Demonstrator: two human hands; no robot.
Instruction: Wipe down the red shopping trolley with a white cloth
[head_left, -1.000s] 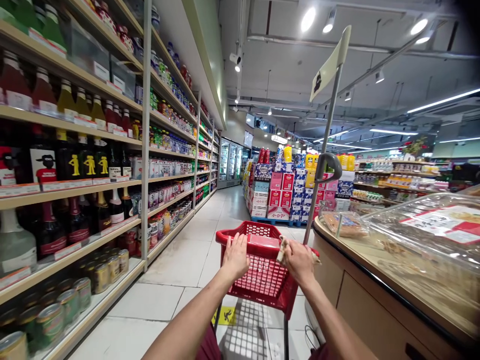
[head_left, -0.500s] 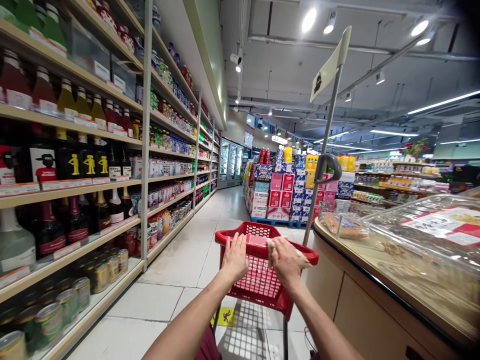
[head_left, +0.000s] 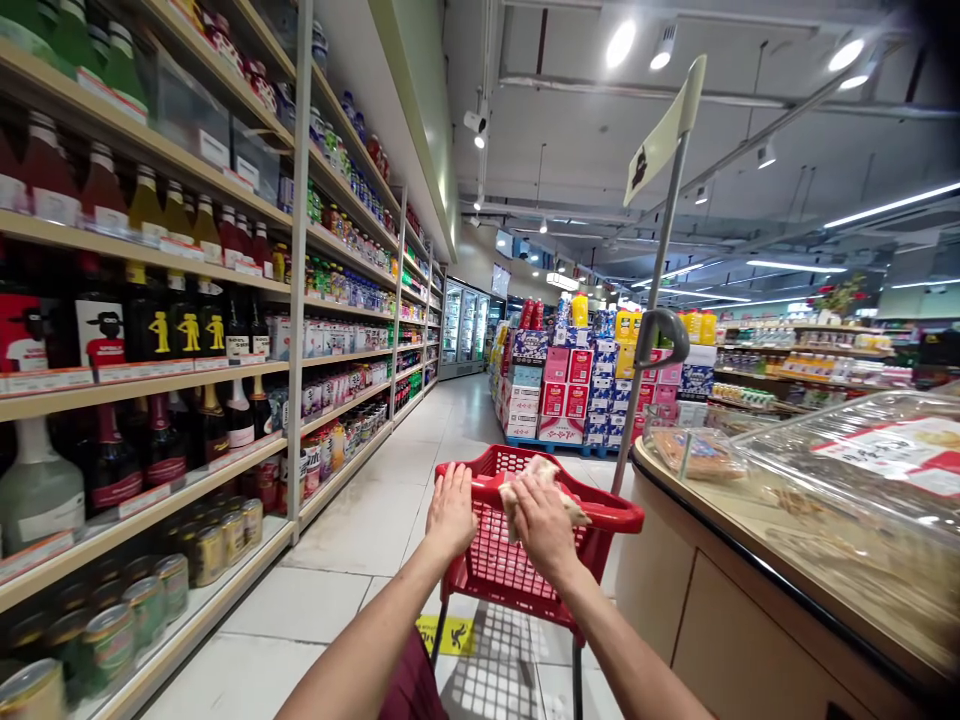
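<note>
A red shopping cart [head_left: 517, 580] with a grid basket stands right in front of me. My left hand [head_left: 452, 512] lies over the left end of its red handle [head_left: 489, 484], fingers together and curled over the bar. Pressed to the middle of that handle, my right hand [head_left: 541, 515] has a crumpled, pale cloth [head_left: 541, 470] under its fingers. Part of the cloth sticks out ahead of the fingers and to their right. A grey pole [head_left: 651, 300] with a small sign rises beside the cart's right side.
Shelves [head_left: 187, 378] of bottles and cans line the left. At the right is a wooden counter [head_left: 720, 600] with clear covers [head_left: 847, 470]. Stacked drink cartons [head_left: 559, 395] stand ahead. A yellow floor sticker [head_left: 450, 634] lies below the cart.
My right hand has slid left along the handle with the cloth, from the right part to the middle. My left hand has shifted slightly left toward the handle's end.
</note>
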